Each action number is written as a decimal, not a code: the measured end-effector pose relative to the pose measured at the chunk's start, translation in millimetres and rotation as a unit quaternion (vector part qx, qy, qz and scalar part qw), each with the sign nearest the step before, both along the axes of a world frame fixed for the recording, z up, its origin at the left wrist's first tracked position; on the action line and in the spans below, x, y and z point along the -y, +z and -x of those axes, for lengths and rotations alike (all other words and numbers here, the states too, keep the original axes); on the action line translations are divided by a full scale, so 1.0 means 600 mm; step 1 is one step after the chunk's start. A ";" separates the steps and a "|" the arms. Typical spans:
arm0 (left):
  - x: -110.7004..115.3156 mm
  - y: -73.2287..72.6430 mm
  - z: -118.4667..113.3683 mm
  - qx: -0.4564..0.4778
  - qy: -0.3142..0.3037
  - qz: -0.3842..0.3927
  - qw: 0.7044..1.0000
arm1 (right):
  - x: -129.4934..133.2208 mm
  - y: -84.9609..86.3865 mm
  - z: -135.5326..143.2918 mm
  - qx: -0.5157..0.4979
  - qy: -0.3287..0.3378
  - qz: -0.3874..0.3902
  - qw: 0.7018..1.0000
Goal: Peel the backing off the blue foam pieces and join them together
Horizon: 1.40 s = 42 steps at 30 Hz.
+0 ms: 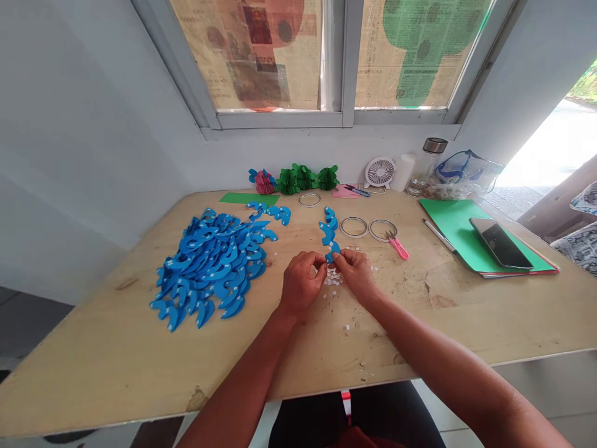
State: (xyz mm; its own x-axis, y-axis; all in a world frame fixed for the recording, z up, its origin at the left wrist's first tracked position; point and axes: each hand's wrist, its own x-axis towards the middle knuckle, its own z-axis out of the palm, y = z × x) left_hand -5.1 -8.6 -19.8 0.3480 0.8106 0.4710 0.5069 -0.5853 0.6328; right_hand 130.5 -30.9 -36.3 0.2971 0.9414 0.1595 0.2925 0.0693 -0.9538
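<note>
Between the thumb and fingers of my right hand is a curved blue paper piece. My left hand is closed in a pinch at the left edge of that piece; whatever its fingertips grip is hidden. Two or more similar blue pieces lie in a line just beyond it. Small white paper bits are scattered on the table below my fingertips. To the left spreads a large heap of blue curved pieces, many with small white patches.
Tape rolls and pink-handled snips lie to the right of the pieces. Farther right, a phone and a white pen rest by green sheets. Folded paper figures, a small fan and a bottle line the wall.
</note>
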 end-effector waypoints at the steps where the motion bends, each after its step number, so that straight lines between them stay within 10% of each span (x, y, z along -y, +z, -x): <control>1: 0.000 0.000 0.000 0.002 0.003 0.003 1.000 | -0.001 -0.001 0.000 0.003 0.000 0.000 1.000; 22: -0.006 -0.005 0.000 0.118 0.012 0.136 0.984 | -0.003 -0.010 -0.002 -0.003 0.004 0.006 1.000; 34: -0.021 -0.003 0.006 0.418 -0.061 0.436 0.795 | 0.009 -0.002 0.012 0.020 0.102 0.010 0.995; 42: -0.019 0.003 0.009 0.430 -0.046 0.407 0.804 | 0.010 0.007 0.008 -0.012 0.117 -0.002 0.993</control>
State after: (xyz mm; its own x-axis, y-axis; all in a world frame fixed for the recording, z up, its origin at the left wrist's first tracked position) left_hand -10.5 2.9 -18.1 0.2542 0.9615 -0.1047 -0.3456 0.1914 0.9187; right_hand 125.9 -36.9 -32.0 0.0738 0.9847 0.1582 0.2442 0.1359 -0.9601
